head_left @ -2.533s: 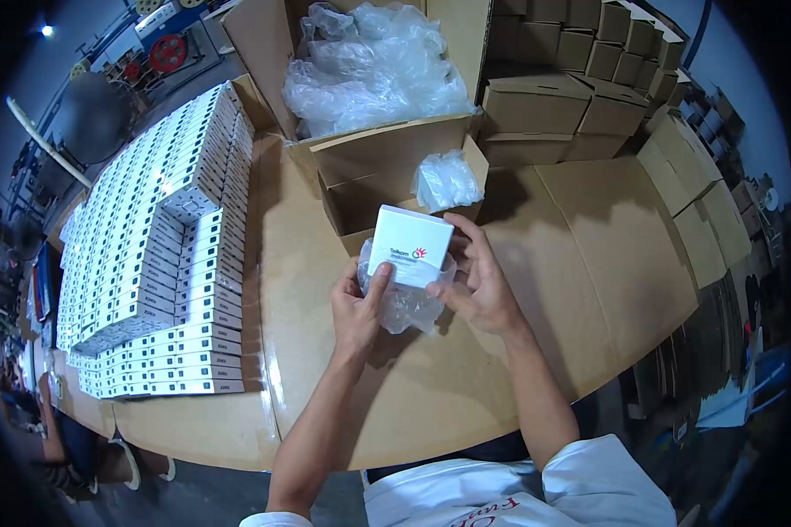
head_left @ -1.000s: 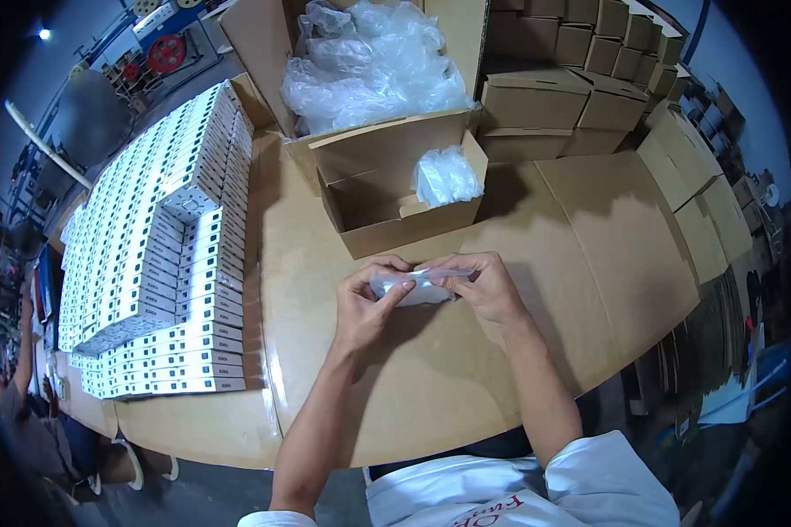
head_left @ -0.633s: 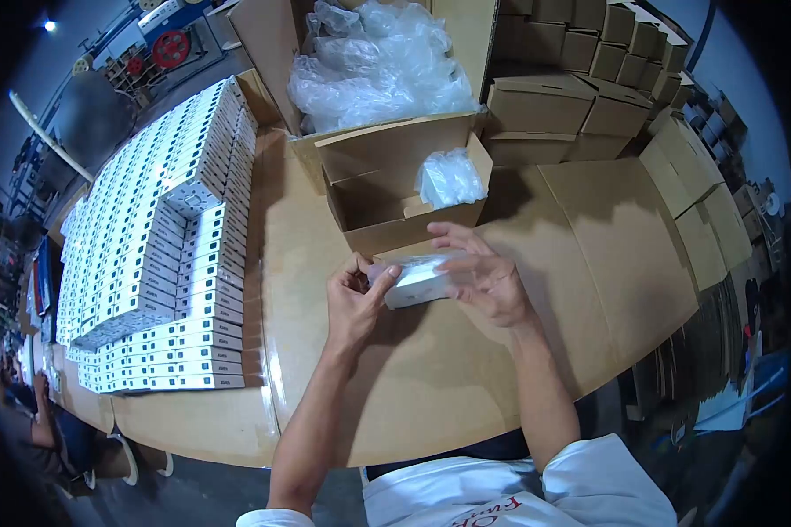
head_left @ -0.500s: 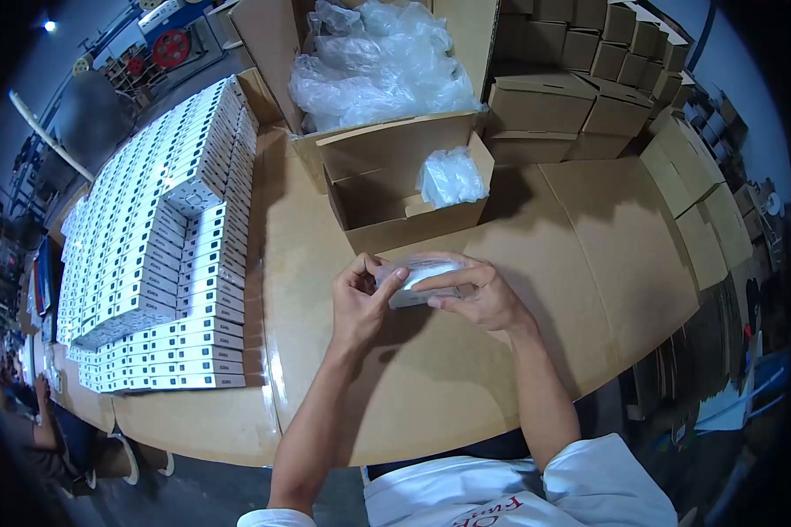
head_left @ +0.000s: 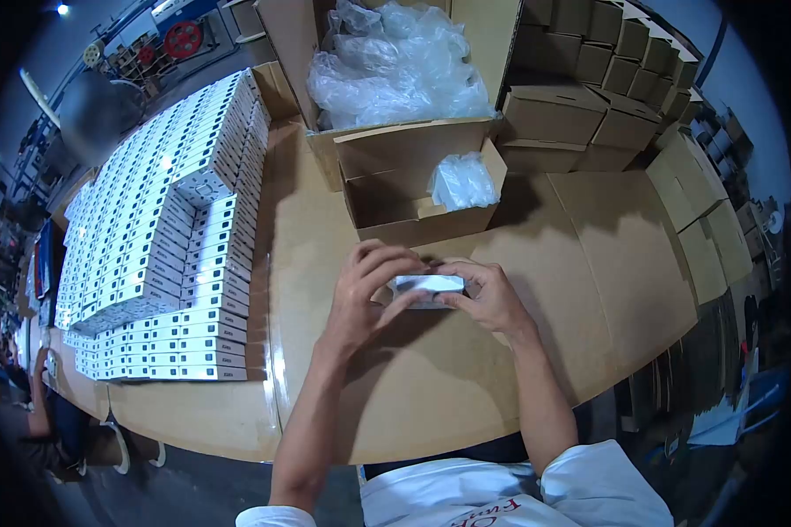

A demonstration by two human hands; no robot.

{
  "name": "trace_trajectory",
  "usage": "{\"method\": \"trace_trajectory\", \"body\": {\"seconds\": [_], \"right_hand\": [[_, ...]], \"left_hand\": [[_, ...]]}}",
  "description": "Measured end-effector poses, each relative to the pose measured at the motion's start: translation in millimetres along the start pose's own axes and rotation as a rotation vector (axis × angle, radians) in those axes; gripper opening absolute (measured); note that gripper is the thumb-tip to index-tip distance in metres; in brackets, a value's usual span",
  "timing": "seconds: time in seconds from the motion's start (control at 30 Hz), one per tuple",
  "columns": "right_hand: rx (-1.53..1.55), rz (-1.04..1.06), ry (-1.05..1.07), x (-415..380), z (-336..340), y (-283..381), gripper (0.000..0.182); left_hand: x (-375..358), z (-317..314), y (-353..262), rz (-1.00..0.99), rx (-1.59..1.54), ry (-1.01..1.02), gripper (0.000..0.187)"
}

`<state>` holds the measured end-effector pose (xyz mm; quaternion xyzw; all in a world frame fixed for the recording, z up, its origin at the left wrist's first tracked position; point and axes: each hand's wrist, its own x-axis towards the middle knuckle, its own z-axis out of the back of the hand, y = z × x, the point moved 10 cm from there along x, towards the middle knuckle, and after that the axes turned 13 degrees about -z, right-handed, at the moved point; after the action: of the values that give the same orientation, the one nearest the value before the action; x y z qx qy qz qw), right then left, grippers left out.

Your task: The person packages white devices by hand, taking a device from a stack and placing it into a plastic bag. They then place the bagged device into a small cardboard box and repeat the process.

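Note:
Between my two hands is a small white box, held just above the cardboard-covered table, with what looks like clear plastic wrap about it. My left hand grips its left end, thumb along the near side and fingers curled over the top. On the right end, my right hand pinches it between thumb and fingers. Directly beyond my hands stands an open brown carton. A plastic-wrapped white bundle sits in that carton's right end.
A large stack of small white boxes covers the left side. Behind the carton, a big cardboard box holds crumpled clear plastic bags. Brown cartons are piled at the back right. Another person's arm shows at far left.
My left fingers have lifted and curled over the top of the white box, and its upper face now shows more plainly. The whole view has shifted slightly.

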<state>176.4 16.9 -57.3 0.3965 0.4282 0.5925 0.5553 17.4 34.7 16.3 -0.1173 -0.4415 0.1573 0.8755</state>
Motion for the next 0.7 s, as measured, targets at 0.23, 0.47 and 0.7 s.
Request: {"method": "trace_trajectory", "body": {"seconds": [0.23,0.47,0.7], "right_hand": [[-0.423,0.172,-0.048,-16.5,5.2,49.2,0.032],[-0.34,0.083,-0.139,-23.2,18.1,80.5,0.034],[-0.131,0.143,-0.643,-7.4,74.0,94.9,0.024]], "left_hand": [[-20.1,-17.4,30.5,0.303,-0.196,0.139,0.046],[0.1,26.6,18.8,0.226,-0.016,0.155,0.036],[-4.4,187.5,107.7,0.439,0.647,-0.221,0.033]]}}
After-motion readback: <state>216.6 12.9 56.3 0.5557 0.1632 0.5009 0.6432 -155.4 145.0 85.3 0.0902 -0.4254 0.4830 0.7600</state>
